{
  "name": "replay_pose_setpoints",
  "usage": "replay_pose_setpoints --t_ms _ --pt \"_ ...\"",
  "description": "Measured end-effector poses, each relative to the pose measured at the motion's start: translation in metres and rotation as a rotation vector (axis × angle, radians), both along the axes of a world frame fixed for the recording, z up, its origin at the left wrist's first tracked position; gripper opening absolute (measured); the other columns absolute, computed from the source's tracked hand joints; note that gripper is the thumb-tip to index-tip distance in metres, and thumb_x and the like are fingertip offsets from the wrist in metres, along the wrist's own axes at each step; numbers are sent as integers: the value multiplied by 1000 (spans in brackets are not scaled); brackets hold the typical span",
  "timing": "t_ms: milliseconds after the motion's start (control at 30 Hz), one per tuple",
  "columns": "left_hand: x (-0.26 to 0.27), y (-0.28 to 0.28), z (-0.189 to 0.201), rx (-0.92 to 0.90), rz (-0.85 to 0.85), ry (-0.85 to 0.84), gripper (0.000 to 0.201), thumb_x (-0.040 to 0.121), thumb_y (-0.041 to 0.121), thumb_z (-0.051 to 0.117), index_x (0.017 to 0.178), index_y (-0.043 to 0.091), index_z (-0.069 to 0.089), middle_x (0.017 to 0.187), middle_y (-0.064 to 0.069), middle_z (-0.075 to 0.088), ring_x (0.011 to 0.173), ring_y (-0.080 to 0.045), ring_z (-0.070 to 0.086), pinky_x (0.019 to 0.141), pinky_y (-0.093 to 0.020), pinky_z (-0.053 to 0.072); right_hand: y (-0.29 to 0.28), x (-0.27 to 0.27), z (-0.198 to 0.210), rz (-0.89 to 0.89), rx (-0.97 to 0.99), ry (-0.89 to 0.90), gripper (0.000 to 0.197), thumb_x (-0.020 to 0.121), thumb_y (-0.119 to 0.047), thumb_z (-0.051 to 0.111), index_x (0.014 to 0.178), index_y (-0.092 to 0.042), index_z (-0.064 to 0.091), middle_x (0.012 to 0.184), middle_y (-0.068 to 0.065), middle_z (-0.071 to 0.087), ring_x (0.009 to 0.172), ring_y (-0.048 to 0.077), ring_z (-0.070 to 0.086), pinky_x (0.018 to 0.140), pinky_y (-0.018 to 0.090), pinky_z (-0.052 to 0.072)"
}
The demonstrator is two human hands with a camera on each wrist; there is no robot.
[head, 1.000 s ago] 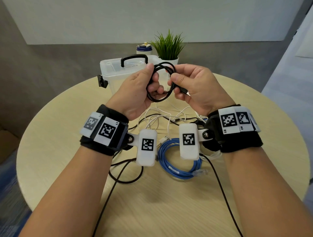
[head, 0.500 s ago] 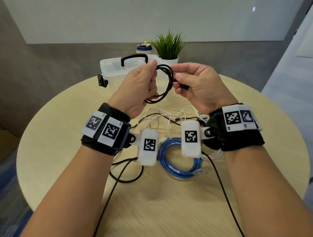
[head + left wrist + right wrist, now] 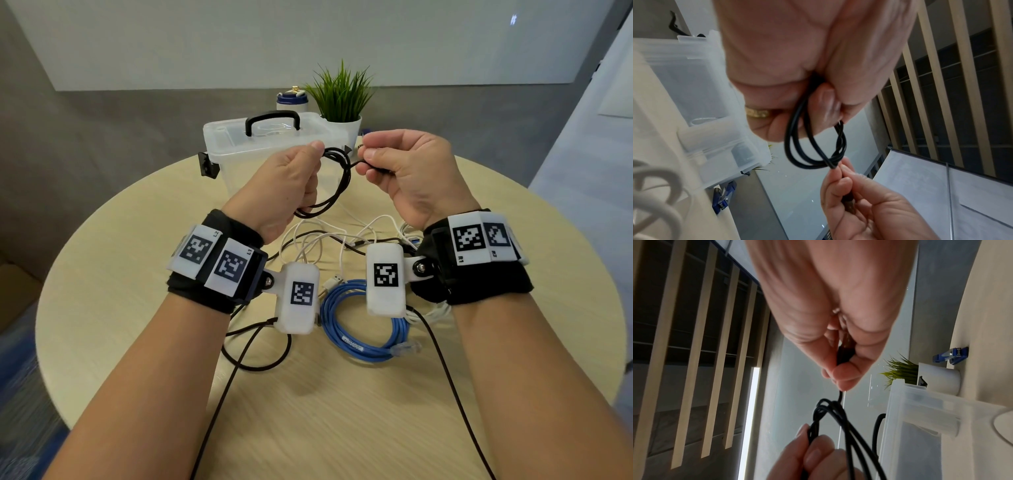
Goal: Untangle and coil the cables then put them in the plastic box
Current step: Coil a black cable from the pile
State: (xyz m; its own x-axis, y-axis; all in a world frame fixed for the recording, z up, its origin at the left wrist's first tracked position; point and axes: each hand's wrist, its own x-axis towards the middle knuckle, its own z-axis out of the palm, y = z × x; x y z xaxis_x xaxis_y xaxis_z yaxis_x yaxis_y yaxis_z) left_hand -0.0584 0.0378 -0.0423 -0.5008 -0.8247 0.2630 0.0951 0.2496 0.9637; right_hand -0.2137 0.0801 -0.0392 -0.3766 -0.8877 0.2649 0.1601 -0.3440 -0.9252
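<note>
My left hand (image 3: pixel 291 181) grips a small coil of black cable (image 3: pixel 337 185) above the table, in front of the clear plastic box (image 3: pixel 239 144). The coil's loops (image 3: pixel 807 146) hang from my left fingers (image 3: pixel 777 126). My right hand (image 3: pixel 404 168) pinches the cable's free end and its plug (image 3: pixel 844 353) right beside the coil (image 3: pixel 838 415). The box has a black handle (image 3: pixel 273 118) and its lid is on. A coiled blue cable (image 3: pixel 359 325) and tangled white cables (image 3: pixel 318 240) lie on the round table (image 3: pixel 120 240) below my wrists.
A loose black cable (image 3: pixel 253 359) loops on the table near my left wrist. A potted green plant (image 3: pixel 342 99) and a white and blue bottle (image 3: pixel 291 99) stand behind the box. A blue clip (image 3: pixel 949 355) lies at the far table edge.
Both hands have risen slightly toward the box. My right hand has drawn the plug end out to the right of the coil, and the loops have narrowed in my left hand.
</note>
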Motion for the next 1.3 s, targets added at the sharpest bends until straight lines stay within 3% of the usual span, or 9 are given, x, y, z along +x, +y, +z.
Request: replay_pose_setpoints --t_ms 200,333,433,600,867,1000,1100,1233,1300 --pt "5 -8 2 -7 139 116 40 103 26 32 64 20 28 46 13 24 42 -6 19 40 -17 22 8 -1 4 269 -12 -202 18 91 13 45 94 7 61 80 18 69 79 30 71 74 31 59" --pt "4 -9 -1 -4 184 114 39 104 30 31 66 20 30 45 13 28 44 -6 26 43 -17 28 11 3 4 363 19 -148 19 86 15 49 96 4 61 81 14 71 82 24 71 74 27 58" --pt "3 -8 -3 -13 214 64 37 103 34 31 69 19 35 52 8 33 52 -9 37 50 -19 34 12 7 3 377 84 -96 15 82 8 57 95 0 61 75 9 70 72 17 71 62 22 56" --pt "2 -8 -3 -21 223 52 36 103 34 32 70 20 34 54 8 32 52 -8 35 49 -19 33 14 9 3 410 167 -14 28 66 -7 66 93 -5 63 76 7 70 67 16 67 56 22 55" --pt "0 -8 -6 -90 264 -5 34 103 34 30 73 19 39 64 2 37 57 -8 38 46 -14 33 9 12 2 306 102 -40 24 83 11 58 100 -5 60 71 8 69 61 15 65 54 18 51" --pt "0 -8 -7 -25 180 76 34 103 32 32 73 18 42 60 6 43 58 -10 41 57 -26 36 6 12 0 233 80 -1 22 82 10 61 99 -4 61 74 8 65 59 13 63 55 19 50" --pt "-1 -6 -6 42 136 147 34 103 32 32 75 16 43 55 8 44 54 -9 42 56 -26 36 3 16 -2 201 77 58 18 83 7 63 96 -6 63 74 6 65 57 11 60 56 19 49" --pt "-3 -2 -4 67 92 178 33 103 32 32 77 16 43 59 3 43 54 -10 43 52 -22 38 2 18 -6 246 65 106 11 88 3 59 94 -5 62 81 7 67 71 16 64 69 28 56" --pt "-4 -2 -5 53 82 168 33 103 31 32 76 16 42 58 2 43 54 -11 42 50 -22 37 3 19 -5 272 67 107 11 90 3 56 95 -5 60 85 10 67 73 18 66 68 30 56"
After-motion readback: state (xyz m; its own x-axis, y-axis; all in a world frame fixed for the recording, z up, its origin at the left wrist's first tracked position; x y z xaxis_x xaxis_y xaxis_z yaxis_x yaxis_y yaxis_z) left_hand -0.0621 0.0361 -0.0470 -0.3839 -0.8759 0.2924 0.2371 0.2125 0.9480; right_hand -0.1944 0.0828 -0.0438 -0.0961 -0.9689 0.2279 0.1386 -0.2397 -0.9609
